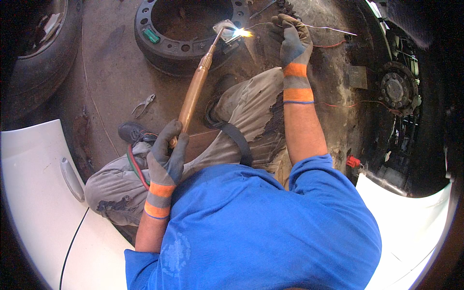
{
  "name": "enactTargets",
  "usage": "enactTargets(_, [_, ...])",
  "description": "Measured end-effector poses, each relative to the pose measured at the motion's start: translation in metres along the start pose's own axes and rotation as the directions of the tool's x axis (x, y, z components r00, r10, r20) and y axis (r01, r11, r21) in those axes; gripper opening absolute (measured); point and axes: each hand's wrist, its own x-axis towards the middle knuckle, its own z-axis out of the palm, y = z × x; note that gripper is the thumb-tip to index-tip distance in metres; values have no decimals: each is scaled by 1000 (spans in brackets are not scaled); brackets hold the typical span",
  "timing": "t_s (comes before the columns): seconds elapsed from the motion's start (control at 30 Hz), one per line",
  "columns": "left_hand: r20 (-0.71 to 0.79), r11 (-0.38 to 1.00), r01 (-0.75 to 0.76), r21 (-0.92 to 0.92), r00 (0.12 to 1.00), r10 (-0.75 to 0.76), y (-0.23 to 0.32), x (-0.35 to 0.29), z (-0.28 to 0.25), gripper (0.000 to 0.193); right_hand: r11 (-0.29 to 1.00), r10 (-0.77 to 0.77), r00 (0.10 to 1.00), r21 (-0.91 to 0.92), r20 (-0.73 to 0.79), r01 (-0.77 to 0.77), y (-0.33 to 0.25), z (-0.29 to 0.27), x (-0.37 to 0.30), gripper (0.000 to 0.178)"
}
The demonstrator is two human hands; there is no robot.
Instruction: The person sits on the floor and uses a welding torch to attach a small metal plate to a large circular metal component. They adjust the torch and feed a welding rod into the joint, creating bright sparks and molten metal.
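My left hand point(166, 152), in a grey glove with an orange cuff, is closed round the rear of a brass-coloured gas torch point(195, 92). From the torch tip a bright blue-white and yellow flame point(240, 33) plays on a small light-coloured metal part point(224, 30) at the near right rim of a brake drum point(170, 50). My right hand point(294, 38), gloved alike, pinches a thin filler rod point(333, 30). One end of the rod reaches left toward the flame; the glare hides whether it touches. A red and green hose pair point(137, 166) runs beside my left wrist.
A green object point(151, 36) lies on the drum's rim. Pliers point(144, 105) rest on the floor at left. A large tyre point(41, 63) stands at far left, and a wheel hub point(397, 88) at right. White panels point(36, 179) flank me; a red piece point(353, 161) is at right.
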Motion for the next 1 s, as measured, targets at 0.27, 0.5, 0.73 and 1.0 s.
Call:
enactTargets(0.27, [2, 999, -29, 19, 1000, 29, 3, 0, -2, 30, 999, -37, 999, -26, 20, 38, -2, 0, -1, 26])
enactTargets(0.5, [4, 994, -86, 73, 996, 86, 2, -1, -4, 30, 992, -69, 996, -107, -58, 62, -1, -1, 1, 20])
enactTargets(0.73, [0, 996, -86, 37, 996, 86, 23, -7, -13, 29, 1000, -16, 986, 21, -163, 20, -10, -1, 2, 20])
enactTargets(1.0, [-9, 996, -68, 63, 998, 69, -1, -2, -5, 29, 995, 16, 998, -97, -61, -22, -4, -2, 3, 25])
